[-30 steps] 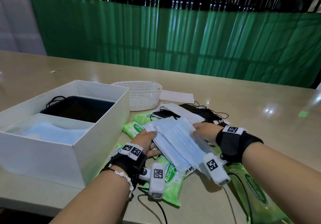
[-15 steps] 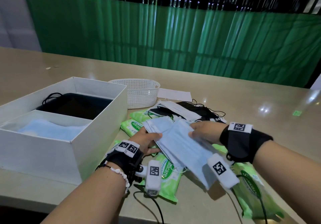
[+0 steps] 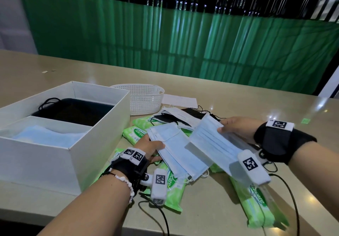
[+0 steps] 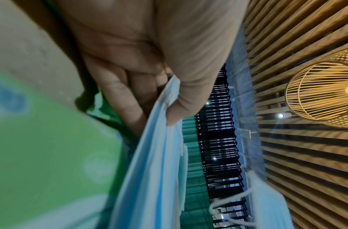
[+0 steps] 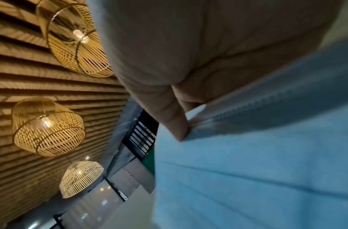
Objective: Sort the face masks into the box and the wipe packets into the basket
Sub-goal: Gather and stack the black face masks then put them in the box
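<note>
The white box (image 3: 102, 135) sits at my left, blue masks in its near compartment. My left hand (image 3: 149, 147) pinches a stack of blue masks (image 3: 176, 155) above the green wipe packets (image 3: 135, 132). My right hand (image 3: 236, 127) pinches one separate blue mask (image 3: 211, 144).

pale blue masks (image 3: 211, 144), green wipe packets (image 3: 260, 206), white box (image 3: 102, 125)

One white box (image 3: 102, 140), one white basket (image 3: 145, 100), two hands, several green wipe packets (image 3: 136, 133)
</note>
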The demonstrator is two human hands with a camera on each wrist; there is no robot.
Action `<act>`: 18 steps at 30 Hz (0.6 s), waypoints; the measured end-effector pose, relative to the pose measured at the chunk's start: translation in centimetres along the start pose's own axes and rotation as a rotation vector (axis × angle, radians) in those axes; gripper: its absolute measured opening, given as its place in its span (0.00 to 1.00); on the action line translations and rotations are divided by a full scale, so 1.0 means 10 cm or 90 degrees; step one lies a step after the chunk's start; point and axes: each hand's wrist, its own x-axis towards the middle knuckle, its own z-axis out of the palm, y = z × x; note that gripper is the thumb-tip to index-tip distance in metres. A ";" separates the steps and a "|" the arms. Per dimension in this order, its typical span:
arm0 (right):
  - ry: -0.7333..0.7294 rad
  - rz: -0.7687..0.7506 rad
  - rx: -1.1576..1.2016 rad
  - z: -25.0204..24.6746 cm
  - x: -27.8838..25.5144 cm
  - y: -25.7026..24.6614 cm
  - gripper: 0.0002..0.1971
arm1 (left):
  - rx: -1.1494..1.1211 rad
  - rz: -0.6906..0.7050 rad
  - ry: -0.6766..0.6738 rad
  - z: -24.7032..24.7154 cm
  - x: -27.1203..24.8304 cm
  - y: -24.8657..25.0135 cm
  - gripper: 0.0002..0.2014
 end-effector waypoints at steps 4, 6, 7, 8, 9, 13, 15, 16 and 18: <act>-0.004 0.030 0.038 0.33 0.20 -0.02 0.05 | 0.042 -0.011 0.004 -0.04 0.03 0.00 0.15; -0.024 0.033 -0.144 0.53 0.27 -0.06 0.04 | 0.062 -0.013 -0.011 -0.05 0.02 0.02 0.15; -0.016 0.043 -0.252 0.61 0.28 -0.09 0.06 | 0.069 -0.014 -0.020 -0.06 0.02 0.02 0.14; -0.004 0.037 -0.371 0.67 0.26 -0.12 0.14 | 0.073 -0.019 -0.030 -0.06 0.02 0.02 0.13; 0.006 0.044 -0.410 0.71 0.27 -0.12 0.22 | 0.075 -0.026 -0.040 -0.07 0.02 0.02 0.13; 0.009 0.027 -0.433 0.76 0.31 -0.05 0.23 | 0.091 -0.033 -0.057 -0.04 -0.01 0.02 0.15; 0.020 0.005 -0.408 0.71 0.33 0.02 0.17 | 0.071 -0.035 -0.049 -0.04 -0.02 0.02 0.15; 0.034 0.001 -0.406 0.66 0.33 0.06 0.15 | 0.062 -0.037 -0.050 -0.04 -0.01 0.02 0.15; 0.053 0.006 -0.395 0.53 0.29 0.13 0.13 | 0.051 -0.046 -0.057 -0.06 0.02 0.00 0.15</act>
